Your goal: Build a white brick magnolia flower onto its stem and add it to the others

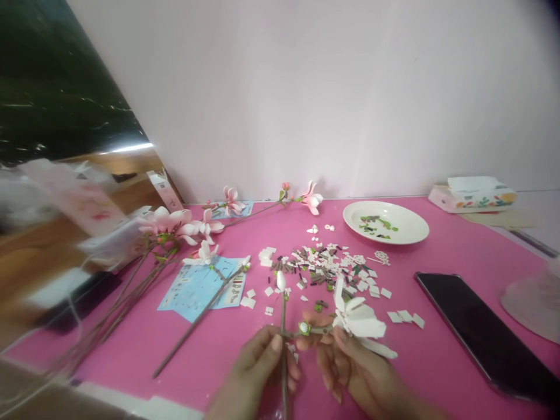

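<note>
Left hand (pixel 256 367) pinches a plastic brick stem (pixel 283 361) upright, narrow grip. Right hand (pixel 359 367) holds a white-petalled flower (pixel 356 318) narrowly, its green joint (pixel 304 328) touching the stem. Both are above a pink mat (pixel 437 251), with open mat right, before a black phone (pixel 481 332). Loose bricks (pixel 324 271) lie ahead; white plate (pixel 385 239) holds green pieces (pixel 376 226).

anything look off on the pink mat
One white petal on the white flower in the right hand juts out low, away from the others, so it looks loose or askew. A few white tiles also lie apart from the pile of loose bricks, toward the phone.
</note>
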`<state>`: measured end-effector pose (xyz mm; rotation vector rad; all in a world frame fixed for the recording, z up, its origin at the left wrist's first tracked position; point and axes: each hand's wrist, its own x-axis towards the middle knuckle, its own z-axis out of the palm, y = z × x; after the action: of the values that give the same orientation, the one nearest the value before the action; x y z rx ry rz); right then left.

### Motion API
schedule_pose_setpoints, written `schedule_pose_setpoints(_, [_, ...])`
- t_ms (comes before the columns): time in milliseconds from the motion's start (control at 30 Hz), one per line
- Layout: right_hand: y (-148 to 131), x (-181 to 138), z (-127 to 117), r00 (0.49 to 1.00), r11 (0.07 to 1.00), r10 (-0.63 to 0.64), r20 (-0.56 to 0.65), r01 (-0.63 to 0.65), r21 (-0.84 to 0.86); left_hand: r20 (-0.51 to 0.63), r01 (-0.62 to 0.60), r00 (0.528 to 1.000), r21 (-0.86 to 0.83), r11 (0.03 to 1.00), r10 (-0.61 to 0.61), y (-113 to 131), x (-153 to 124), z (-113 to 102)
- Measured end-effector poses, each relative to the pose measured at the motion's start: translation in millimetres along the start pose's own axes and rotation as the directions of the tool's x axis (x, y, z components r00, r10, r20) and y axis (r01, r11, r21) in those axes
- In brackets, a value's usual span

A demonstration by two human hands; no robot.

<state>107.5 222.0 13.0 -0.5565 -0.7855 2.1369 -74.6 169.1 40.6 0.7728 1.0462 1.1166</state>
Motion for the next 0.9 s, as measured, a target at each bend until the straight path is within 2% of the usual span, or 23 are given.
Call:
schedule_pose_setpoints(100, [3,0,-2,0.994,0.999,0.041,0.105,-0.039,-0.021,-0.044,0.085,0.994,-0.24,0.967,-0.098,-7,7,6])
schedule_pose_setpoints(233, [2,-2,-3,0.984,0.993,0.067,0.165,-0.049,-0.109,-0.11,0.09,0.987,-0.232,0.968,-0.118,-8,11,6])
schedule_pose_setpoints(367, [-1,-3,-4,0.976,0.975,0.097,0.196,-0.053,-0.217,-0.19,0.041,0.979,-0.16,0.986,-0.072,15,8,-10])
schedule_pose_setpoints(467, [0,-1,-8,0.982,0.969,0.09,0.165,-0.048,-0.243,-0.285,-0.011,0.958,-0.06,0.998,-0.007,45,8,-36])
schedule_pose_setpoints(600, [5,4,-15,0.987,0.975,0.05,0.155,-0.014,-0.221,-0.406,-0.038,0.911,0.1,0.994,0.075,87,13,-85])
schedule_pose_setpoints(667, [7,5,-16,0.985,0.976,0.046,0.166,-0.009,-0.218,-0.445,-0.014,0.892,0.162,0.987,0.086,102,17,-110])
schedule_pose_setpoints(767, [8,4,-17,0.985,0.978,0.041,0.167,-0.005,-0.211,-0.477,0.019,0.873,0.235,0.972,0.098,112,20,-140])
schedule_pose_setpoints(900, [9,4,-19,0.982,0.98,0.023,0.185,0.014,-0.196,-0.484,0.064,0.871,0.279,0.958,0.083,108,24,-161])
